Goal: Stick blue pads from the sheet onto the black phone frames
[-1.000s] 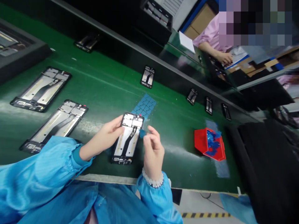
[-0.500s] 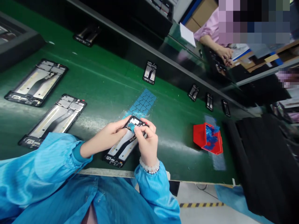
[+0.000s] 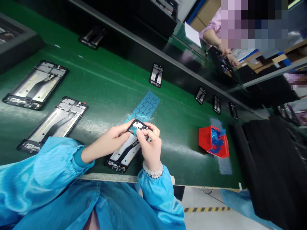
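Observation:
An opened phone (image 3: 127, 148) with its metal inside showing lies tilted between my hands near the front edge. My left hand (image 3: 114, 139) is closed round the upper left side of its frame, thumb on the inner face. With thumb and index finger, my right hand (image 3: 151, 142) pinches at a small blue film piece (image 3: 133, 130) lying against the upper inside of the phone; other fingers of that hand rest along its right edge. Just beyond the phone is a sheet of blue die-cut stickers (image 3: 146, 103).
Two more opened phones (image 3: 35, 84) lie at the left. Several others sit on the green belt (image 3: 115, 68) by the far rail. A red bin (image 3: 206, 140) holds crumpled blue film. Black foam (image 3: 271, 166) stands at the right. Across the rail, a co-worker's hands (image 3: 229, 56) handle something dark.
The phones on the far belt have shifted slightly to the right. My hands stay on the phone; the blue film piece now sits flatter against it. The co-worker's hands have moved.

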### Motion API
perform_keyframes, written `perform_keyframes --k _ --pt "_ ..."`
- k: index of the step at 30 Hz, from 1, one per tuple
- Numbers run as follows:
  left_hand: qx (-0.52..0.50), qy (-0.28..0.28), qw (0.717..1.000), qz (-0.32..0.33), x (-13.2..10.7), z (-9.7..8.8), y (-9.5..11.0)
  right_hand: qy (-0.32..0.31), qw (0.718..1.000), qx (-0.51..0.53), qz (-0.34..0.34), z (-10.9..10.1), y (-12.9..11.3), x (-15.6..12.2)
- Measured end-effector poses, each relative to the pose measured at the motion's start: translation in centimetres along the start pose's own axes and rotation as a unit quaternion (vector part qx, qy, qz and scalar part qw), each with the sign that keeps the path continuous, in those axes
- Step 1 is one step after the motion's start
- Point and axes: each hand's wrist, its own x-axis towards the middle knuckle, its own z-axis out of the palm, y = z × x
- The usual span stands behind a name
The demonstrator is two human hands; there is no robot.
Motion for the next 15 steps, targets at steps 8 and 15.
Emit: perform_keyframes --k 8,15 --pt "-0.02 0.014 0.999 0.028 0.04 0.25 0.61 0.004 0.999 -0.02 -0.036 0.08 0.19 -0.06" --pt "0.055 0.073 0.995 0.031 -0.03 0.77 0.45 0.008 0.994 -0.056 -0.09 0.2 -0.27 -0.6"
